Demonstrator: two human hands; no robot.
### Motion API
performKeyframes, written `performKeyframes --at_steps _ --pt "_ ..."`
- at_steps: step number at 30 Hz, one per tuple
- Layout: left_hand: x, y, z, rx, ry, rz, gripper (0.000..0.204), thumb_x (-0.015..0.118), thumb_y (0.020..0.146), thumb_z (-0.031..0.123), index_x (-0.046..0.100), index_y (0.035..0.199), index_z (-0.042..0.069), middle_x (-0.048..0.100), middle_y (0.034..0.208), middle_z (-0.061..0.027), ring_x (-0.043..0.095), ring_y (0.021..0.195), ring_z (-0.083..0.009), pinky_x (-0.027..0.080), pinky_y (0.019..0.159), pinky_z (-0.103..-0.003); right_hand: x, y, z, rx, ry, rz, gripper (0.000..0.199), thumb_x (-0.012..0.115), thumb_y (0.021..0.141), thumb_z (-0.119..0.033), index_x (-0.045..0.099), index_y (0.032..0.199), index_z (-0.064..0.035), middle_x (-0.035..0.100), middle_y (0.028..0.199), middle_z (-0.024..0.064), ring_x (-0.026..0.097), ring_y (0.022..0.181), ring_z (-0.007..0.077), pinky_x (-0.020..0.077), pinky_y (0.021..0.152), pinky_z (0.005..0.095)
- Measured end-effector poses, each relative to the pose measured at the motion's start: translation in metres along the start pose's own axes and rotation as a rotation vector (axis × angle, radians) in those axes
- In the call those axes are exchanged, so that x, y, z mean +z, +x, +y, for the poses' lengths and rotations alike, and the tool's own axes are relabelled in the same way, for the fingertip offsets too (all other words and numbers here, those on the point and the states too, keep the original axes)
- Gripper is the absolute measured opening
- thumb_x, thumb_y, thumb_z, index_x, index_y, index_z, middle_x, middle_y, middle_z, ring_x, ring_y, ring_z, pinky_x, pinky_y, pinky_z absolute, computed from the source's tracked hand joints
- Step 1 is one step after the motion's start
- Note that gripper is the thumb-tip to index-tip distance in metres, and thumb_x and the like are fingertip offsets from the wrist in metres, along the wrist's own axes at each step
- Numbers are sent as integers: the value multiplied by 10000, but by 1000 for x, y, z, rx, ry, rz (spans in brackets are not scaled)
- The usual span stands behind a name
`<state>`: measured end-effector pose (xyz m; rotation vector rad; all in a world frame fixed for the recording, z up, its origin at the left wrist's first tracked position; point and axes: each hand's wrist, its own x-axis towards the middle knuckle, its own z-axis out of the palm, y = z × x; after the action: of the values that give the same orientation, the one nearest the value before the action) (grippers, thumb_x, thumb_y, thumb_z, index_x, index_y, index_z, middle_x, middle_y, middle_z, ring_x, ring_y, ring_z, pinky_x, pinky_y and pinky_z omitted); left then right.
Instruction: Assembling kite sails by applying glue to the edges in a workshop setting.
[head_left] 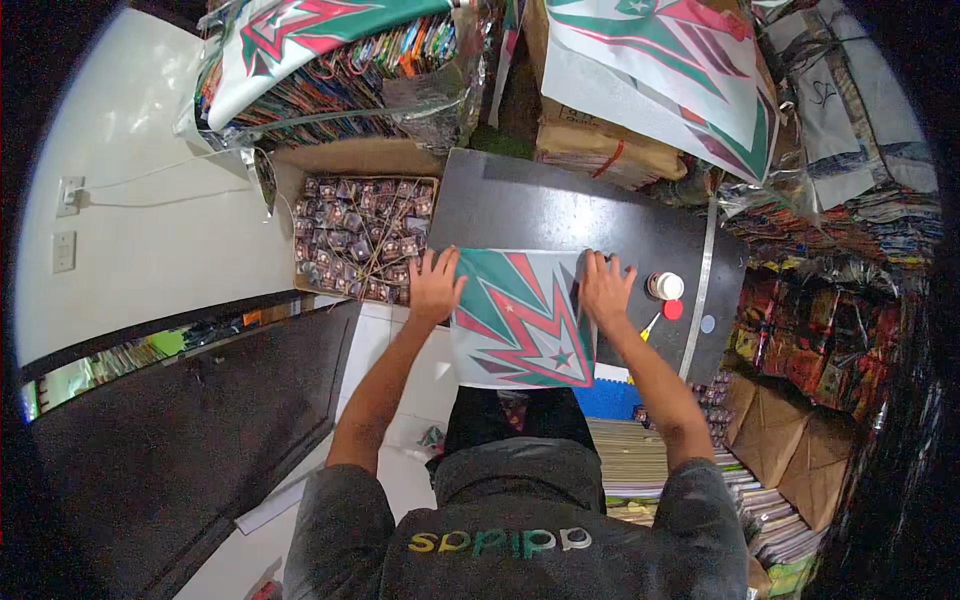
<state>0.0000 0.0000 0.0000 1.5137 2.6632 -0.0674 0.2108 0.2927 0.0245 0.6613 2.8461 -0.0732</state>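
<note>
A printed sheet (530, 320) in green, white and pinkish red, with zigzag shapes and a star, lies on the dark tabletop (520, 205) in front of me. Its near end reaches over the table's front edge. My left hand (436, 287) rests at the sheet's far left corner, fingers stretched out and apart. At the far right corner is my right hand (607, 290), its fingers spread along the side edge. The thumbs are partly hidden. Just right of that hand stand a white-lidded jar (665, 286), a red cap (673, 309) and a yellow-handled cutter (648, 328).
An open carton (365, 170) of small packets stands left of the table. Stacked packs (330, 110) and more printed sheets (660, 75) fill the back. A metal ruler (700, 290) lies to the right. Brown cartons (790, 440) and paper stacks (630, 455) are at the near right.
</note>
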Motion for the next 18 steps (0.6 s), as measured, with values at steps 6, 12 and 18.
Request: performKeyframes --at_steps 6,12,18 --pt "-11 7 63 -380 -130 -114 837 485 963 603 247 1586 97 264 1622 -176 287 1442 -441 233 1133 -662 -26 -1 -49 347 163 -142 735 557 952 -506 338 1547 -136 478 1447 163 418 1341 344 292 1035 720" --pt "-2 20 89 -579 -201 -91 917 442 965 649 118 1617 92 123 1665 -207 160 1497 -481 176 1153 -684 -29 1 -74 453 291 -292 807 477 977 -580 138 1624 -236 171 1641 253 184 1499 443 192 1051 803" --pt "-4 40 108 -705 -345 -106 958 458 946 668 100 1618 86 73 1663 -239 95 1505 -501 134 1155 -696 -19 -6 -74 472 301 -248 762 454 970 -633 133 1611 -375 76 1646 286 110 1510 479 141 1011 858"
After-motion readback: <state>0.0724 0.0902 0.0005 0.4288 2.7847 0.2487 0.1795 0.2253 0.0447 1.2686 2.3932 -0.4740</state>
